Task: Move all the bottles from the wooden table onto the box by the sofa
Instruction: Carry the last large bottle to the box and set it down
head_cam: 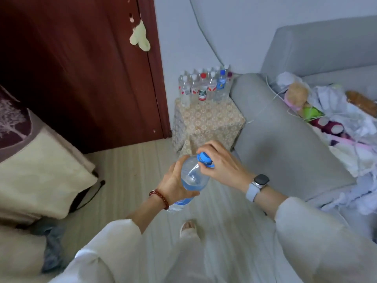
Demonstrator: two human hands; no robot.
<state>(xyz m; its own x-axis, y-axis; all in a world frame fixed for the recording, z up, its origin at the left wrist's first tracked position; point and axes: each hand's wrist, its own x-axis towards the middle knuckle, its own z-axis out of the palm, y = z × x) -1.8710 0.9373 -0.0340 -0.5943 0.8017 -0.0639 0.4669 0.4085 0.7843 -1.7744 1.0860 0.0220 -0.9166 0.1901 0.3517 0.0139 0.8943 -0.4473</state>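
A clear water bottle with a blue cap and blue label is held tilted in mid-air above the floor. My left hand grips its body from the left. My right hand curls round the blue cap at its top. Ahead stands the box, draped in a patterned beige cloth, beside the grey sofa's arm. Several bottles with white, red and blue caps stand crowded on the box's far half. The wooden table is out of view.
A dark red door is at the left, behind the box. The sofa seat carries soft toys and white cloths. A cushioned seat with a cream pillow sits at the left. My slippered foot is on the striped floor.
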